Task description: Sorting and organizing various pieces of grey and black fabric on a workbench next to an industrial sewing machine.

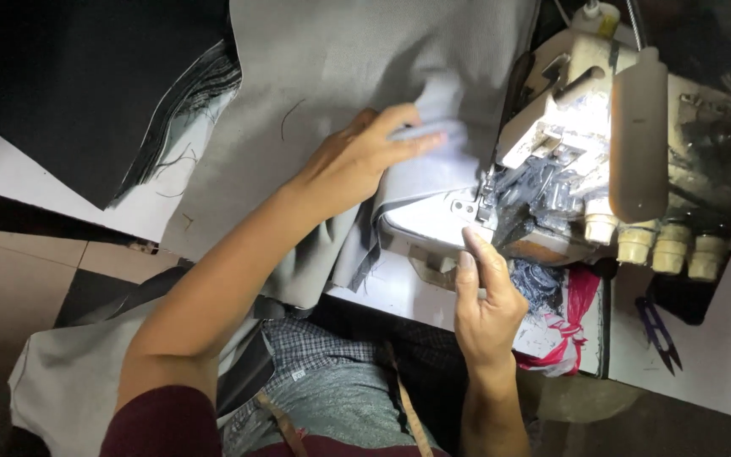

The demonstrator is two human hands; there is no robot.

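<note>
A grey fabric (340, 76) is spread over the desk (721, 355) and is pressed down by the left hand (357, 161), whose fingers (412, 140) are laid out flat and close together on a folded edge of the cloth, nothing being gripped between them. Just beyond those fingertips the fold is fed toward the presser foot of a cream overlock sewing machine (585, 127). The right hand (488, 296) is raised below the machine bed, its fingers (475, 245) held narrow and touching the cloth edge at the needle plate; whether anything is pinched there cannot be told. To the right of these fingers a heap of grey and red offcuts (560, 313) is seen, and farther right small blue thread snips (657, 330) are lying on the desk. Well to the left of the left fingers a black fabric (69, 85) is lying.
</note>
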